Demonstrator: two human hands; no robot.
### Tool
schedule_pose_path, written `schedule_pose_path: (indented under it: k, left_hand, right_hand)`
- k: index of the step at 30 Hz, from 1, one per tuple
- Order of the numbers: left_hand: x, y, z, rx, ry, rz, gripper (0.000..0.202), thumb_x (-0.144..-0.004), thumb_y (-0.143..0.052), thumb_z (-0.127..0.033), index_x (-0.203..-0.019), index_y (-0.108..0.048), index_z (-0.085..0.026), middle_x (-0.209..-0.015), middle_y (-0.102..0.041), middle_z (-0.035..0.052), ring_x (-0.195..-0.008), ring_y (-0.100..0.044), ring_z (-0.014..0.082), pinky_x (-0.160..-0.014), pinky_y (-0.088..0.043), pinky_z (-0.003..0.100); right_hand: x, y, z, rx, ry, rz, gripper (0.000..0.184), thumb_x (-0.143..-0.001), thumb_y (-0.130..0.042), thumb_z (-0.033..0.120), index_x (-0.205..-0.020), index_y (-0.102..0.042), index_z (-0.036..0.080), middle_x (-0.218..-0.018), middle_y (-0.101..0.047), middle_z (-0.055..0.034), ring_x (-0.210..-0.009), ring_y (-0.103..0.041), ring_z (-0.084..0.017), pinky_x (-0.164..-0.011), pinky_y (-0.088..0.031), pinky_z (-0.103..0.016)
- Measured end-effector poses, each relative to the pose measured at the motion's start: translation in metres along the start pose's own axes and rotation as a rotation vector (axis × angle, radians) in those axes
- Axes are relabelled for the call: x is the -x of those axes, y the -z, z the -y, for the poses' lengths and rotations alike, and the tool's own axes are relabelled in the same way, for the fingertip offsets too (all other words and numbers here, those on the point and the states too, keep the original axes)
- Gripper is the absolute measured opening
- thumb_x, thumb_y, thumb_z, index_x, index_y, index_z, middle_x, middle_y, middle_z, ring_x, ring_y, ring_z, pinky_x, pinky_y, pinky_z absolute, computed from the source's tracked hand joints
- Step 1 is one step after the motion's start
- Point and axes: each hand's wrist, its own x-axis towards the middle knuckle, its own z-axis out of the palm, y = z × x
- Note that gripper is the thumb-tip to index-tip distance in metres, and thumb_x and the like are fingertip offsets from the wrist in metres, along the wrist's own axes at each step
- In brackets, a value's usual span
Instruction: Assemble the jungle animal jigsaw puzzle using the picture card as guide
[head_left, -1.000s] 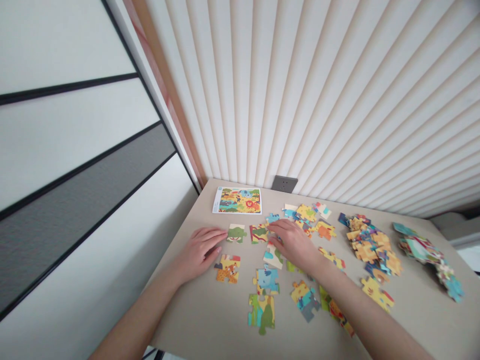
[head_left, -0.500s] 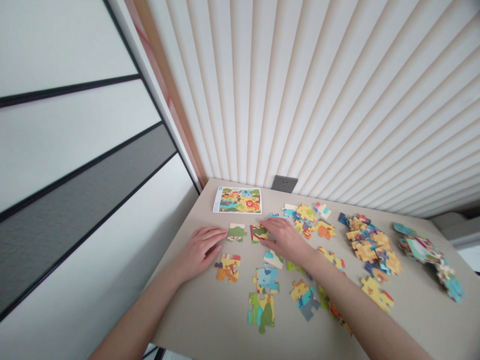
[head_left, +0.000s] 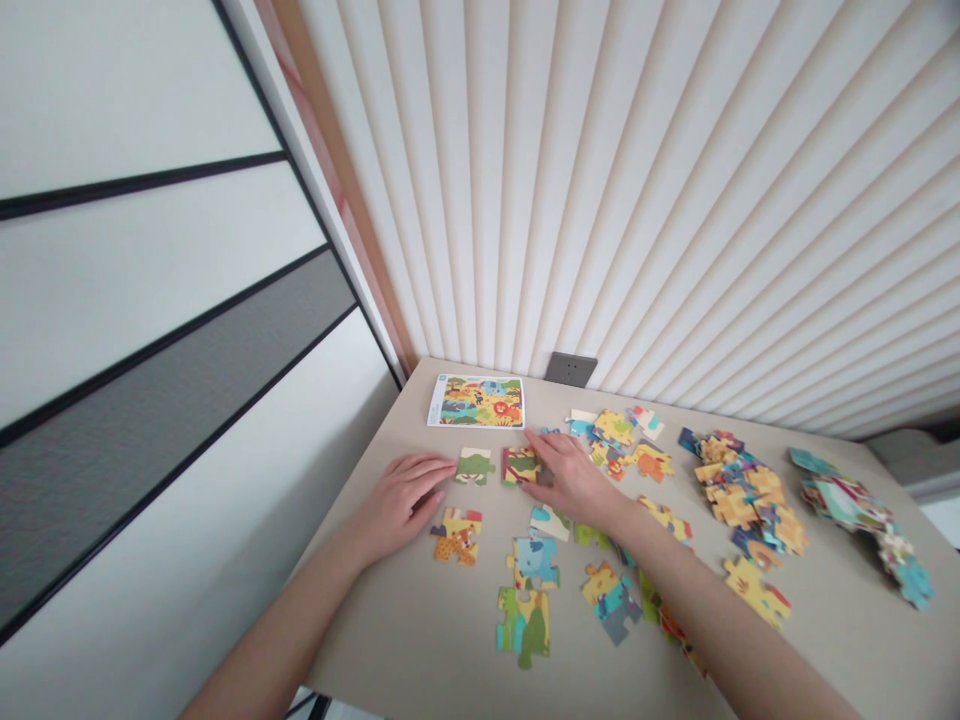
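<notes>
On the left, my left hand (head_left: 405, 500) rests on the table with its fingers stretched out. Its fingertips touch or nearly touch the left edge of a green-and-cream puzzle piece (head_left: 473, 467). Just right of that lies a red, green and yellow puzzle piece (head_left: 517, 465), a small gap between the two. My right hand (head_left: 574, 480) is over this piece's right side, thumb by the lower edge and index finger spread above the upper edge. Below my left hand sits a leopard piece (head_left: 456, 537). Nearer the front are a blue elephant piece (head_left: 535, 560) and a green tree piece (head_left: 523, 620).
A picture card (head_left: 478, 401) lies at the back. Loose pieces (head_left: 615, 428) spread behind my right hand, with a heap of yellow-orange pieces (head_left: 742, 490) and a stack (head_left: 847, 505) farther right. A ribbed wall (head_left: 600, 200) with a socket (head_left: 571, 369) borders the table (head_left: 420, 620).
My right index finger has lifted off the red, green and yellow piece and spread away from the thumb. The piece stays in place. My left hand has not visibly moved.
</notes>
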Motion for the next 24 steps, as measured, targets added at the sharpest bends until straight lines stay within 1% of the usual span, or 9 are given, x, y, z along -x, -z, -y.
schedule_pose_path:
  k: [3,7,10,15,18,24]
  left_hand:
    - [0.0,-0.001,0.0,-0.005,0.003,0.005,0.041,-0.104,-0.052,-0.027,-0.145,-0.057,-0.029,-0.143,-0.065,0.0046,-0.133,-0.056,0.0249,-0.114,-0.043,0.047]
    - [0.001,0.0,-0.003,-0.004,0.019,0.0,0.042,-0.105,-0.051,-0.027,-0.147,-0.055,-0.028,-0.145,-0.062,0.0057,-0.133,-0.055,0.0248,-0.115,-0.042,0.046]
    - [0.002,0.002,-0.006,-0.005,0.034,-0.015,0.042,-0.104,-0.052,-0.027,-0.147,-0.055,-0.026,-0.144,-0.062,0.0072,-0.132,-0.056,0.0255,-0.114,-0.042,0.046]
    - [0.002,0.002,-0.008,-0.017,0.018,-0.026,0.042,-0.104,-0.053,-0.027,-0.145,-0.056,-0.026,-0.141,-0.063,0.0082,-0.13,-0.056,0.0263,-0.113,-0.043,0.046]
    - [0.001,0.002,-0.008,-0.017,0.013,-0.035,0.04,-0.104,-0.052,-0.026,-0.144,-0.057,-0.025,-0.14,-0.063,0.0088,-0.129,-0.057,0.0259,-0.112,-0.044,0.045]
    - [0.001,0.001,-0.009,-0.013,0.02,-0.066,0.039,-0.103,-0.052,-0.025,-0.141,-0.059,-0.025,-0.137,-0.065,0.0087,-0.127,-0.059,0.0254,-0.111,-0.045,0.044]
  right_hand:
    - [0.002,-0.001,0.001,-0.002,0.013,-0.034,0.076,-0.094,-0.07,0.038,-0.159,-0.037,0.015,-0.138,-0.061,-0.0187,-0.129,-0.055,-0.033,-0.113,-0.041,-0.052]
    - [0.011,0.001,0.01,-0.071,0.023,-0.053,0.077,-0.096,-0.068,0.039,-0.161,-0.034,0.017,-0.139,-0.06,-0.0192,-0.128,-0.058,-0.033,-0.111,-0.048,-0.051]
    - [0.023,0.005,0.022,-0.109,0.026,-0.079,0.077,-0.097,-0.066,0.039,-0.163,-0.03,0.021,-0.14,-0.059,-0.0174,-0.129,-0.059,-0.032,-0.11,-0.051,-0.049]
    - [0.038,0.007,0.035,-0.119,0.021,-0.099,0.075,-0.097,-0.067,0.036,-0.163,-0.032,0.024,-0.142,-0.059,-0.0161,-0.131,-0.06,-0.031,-0.11,-0.053,-0.048]
    - [0.038,0.008,0.036,-0.131,0.018,-0.108,0.077,-0.097,-0.067,0.036,-0.164,-0.029,0.025,-0.143,-0.058,-0.0155,-0.131,-0.06,-0.03,-0.11,-0.054,-0.047]
    - [0.035,0.011,0.035,-0.173,-0.029,-0.123,0.074,-0.101,-0.062,0.036,-0.165,-0.026,0.026,-0.142,-0.058,-0.0146,-0.13,-0.061,-0.029,-0.11,-0.053,-0.047]
